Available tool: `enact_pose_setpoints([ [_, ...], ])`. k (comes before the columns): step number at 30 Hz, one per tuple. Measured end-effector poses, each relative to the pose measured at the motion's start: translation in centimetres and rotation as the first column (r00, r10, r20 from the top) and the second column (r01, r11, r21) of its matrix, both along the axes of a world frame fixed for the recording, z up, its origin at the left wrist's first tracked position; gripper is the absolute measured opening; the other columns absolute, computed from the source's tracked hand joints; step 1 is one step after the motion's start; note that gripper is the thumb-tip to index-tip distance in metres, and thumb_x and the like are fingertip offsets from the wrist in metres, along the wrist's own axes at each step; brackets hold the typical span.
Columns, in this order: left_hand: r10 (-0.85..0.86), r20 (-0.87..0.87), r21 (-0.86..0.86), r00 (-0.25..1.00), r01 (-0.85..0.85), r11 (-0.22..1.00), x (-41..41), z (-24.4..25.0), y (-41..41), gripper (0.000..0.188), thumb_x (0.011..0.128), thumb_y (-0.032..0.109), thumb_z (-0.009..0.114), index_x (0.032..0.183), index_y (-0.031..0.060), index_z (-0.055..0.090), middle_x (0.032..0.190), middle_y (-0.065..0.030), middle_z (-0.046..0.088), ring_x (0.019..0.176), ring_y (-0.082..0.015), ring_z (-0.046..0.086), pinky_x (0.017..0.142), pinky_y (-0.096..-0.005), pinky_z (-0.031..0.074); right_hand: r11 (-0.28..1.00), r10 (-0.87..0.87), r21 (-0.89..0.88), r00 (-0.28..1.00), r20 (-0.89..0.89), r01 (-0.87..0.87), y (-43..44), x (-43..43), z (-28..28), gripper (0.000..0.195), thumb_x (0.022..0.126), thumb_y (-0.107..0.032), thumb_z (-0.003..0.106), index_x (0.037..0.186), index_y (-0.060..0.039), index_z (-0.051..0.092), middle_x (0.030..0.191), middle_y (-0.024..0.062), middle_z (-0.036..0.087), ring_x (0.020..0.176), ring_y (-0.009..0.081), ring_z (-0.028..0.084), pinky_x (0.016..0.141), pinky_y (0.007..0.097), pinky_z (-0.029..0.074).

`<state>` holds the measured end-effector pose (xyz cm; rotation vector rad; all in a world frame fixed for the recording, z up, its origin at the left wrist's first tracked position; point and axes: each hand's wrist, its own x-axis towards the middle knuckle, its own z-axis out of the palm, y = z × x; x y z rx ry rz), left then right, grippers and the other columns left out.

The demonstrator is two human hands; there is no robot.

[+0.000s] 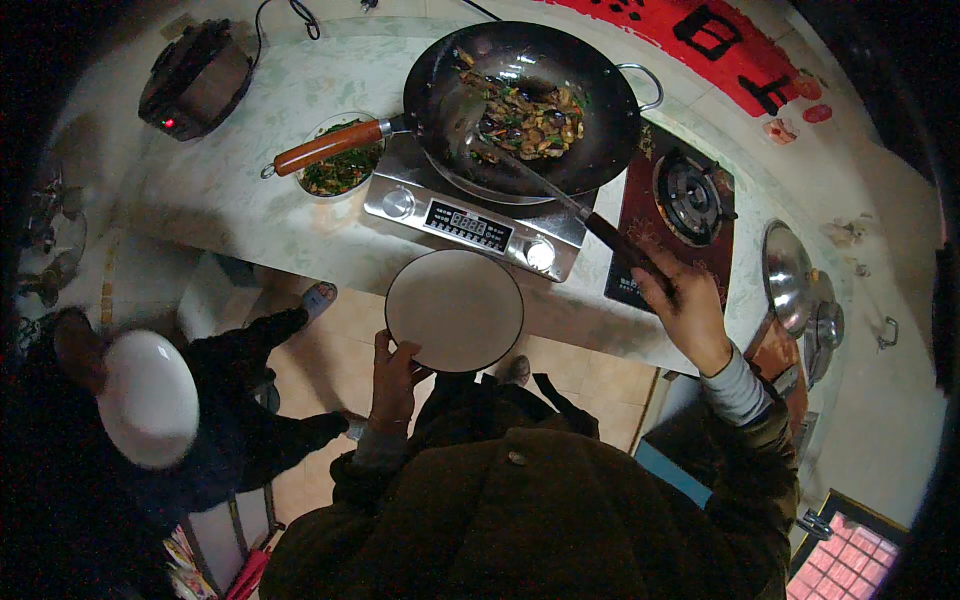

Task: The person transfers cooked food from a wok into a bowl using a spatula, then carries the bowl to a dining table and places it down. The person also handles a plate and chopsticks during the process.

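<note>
My left hand grips the near-left rim of a pale, dark-edged plate or shallow bowl, which has no food in it. I hold it low at the counter's front edge. In my right hand is the dark handle of a metal spatula. Its blade end reaches into a large black wok, beside a heap of cooked sliced food with green bits. The wok rests on a silver induction cooker, its wooden handle pointing left.
Under the wok handle stands a bowl of chopped greens. A dark electric cooker with a red light is at back left. Right are a gas burner, metal lid and wooden board. Another person at left holds a white plate.
</note>
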<state>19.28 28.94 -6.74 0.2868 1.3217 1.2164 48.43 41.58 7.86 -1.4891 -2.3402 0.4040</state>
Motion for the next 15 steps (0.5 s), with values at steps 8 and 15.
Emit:
enact_pose_setpoints([
  [8, 0.033, 0.019, -0.061, 0.999, -0.032, 0.998, 0.0, 1.5, 0.4, 0.033, 0.074, 0.011, 0.049, 0.103, 0.0063, 0.033, 0.098, -0.0141, 0.049, 0.086, -0.0248, 0.055, 0.072, -0.0368, 0.049, 0.985, -0.061, 0.169, 0.977, 0.205, 0.027, 0.6, 2.5, -1.2, 0.03, 0.077, -0.018, 0.057, 0.105, -0.0093, 0.055, 0.077, 0.0163, 0.059, 0.064, 0.0314, 0.058, 0.053, 0.0369, 0.046],
  [15, 0.045, 0.005, -0.113, 0.999, -0.044, 0.993, -0.6, 0.8, 0.2, 0.033, 0.075, 0.009, 0.049, 0.105, 0.0077, 0.036, 0.098, -0.0108, 0.049, 0.082, -0.0216, 0.056, 0.067, -0.0353, 0.05, 0.991, -0.014, 0.131, 1.0, -0.009, 0.015, 0.9, -0.7, -1.8, 0.031, 0.076, -0.018, 0.057, 0.106, -0.0091, 0.055, 0.076, 0.0156, 0.059, 0.062, 0.0311, 0.057, 0.052, 0.0376, 0.045],
])
